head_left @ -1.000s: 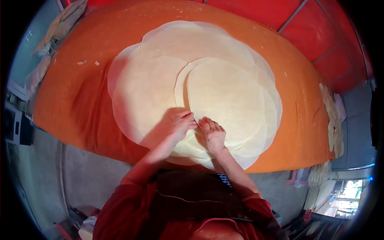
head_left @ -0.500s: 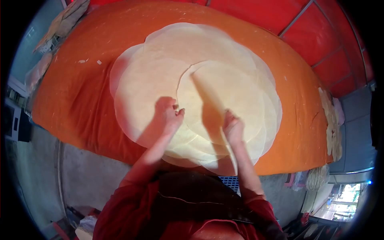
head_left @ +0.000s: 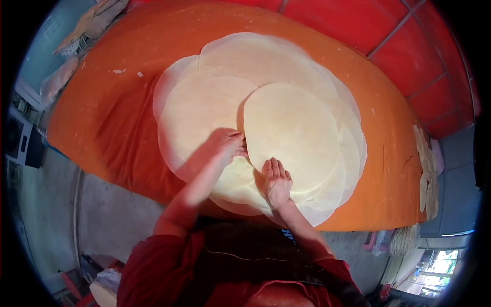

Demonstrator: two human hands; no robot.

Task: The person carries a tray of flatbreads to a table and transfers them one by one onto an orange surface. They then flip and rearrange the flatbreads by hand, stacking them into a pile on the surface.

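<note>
Several thin, pale round sheets (head_left: 202, 110) overlap in a broad ring on the orange cloth. One round sheet (head_left: 294, 133) lies on top at the right of the middle, its left edge a little raised with a shadow beside it. My left hand (head_left: 232, 147) has its fingers pressed together at that left edge, pinching it. Over the sheet's lower left edge, my right hand (head_left: 277, 187) lies with its fingers stretched forward, touching the surface.
The orange cloth (head_left: 123, 112) spreads under the sheets, with small white scraps at the upper left. Red panels (head_left: 409, 56) stand beyond it. Irregular pale pieces (head_left: 425, 174) lie at the far right edge, above a tied bundle (head_left: 405, 240).
The top sheet has come down flatter. My right hand has moved left and down from its raised right side and opened onto it. My left hand has shifted slightly right.
</note>
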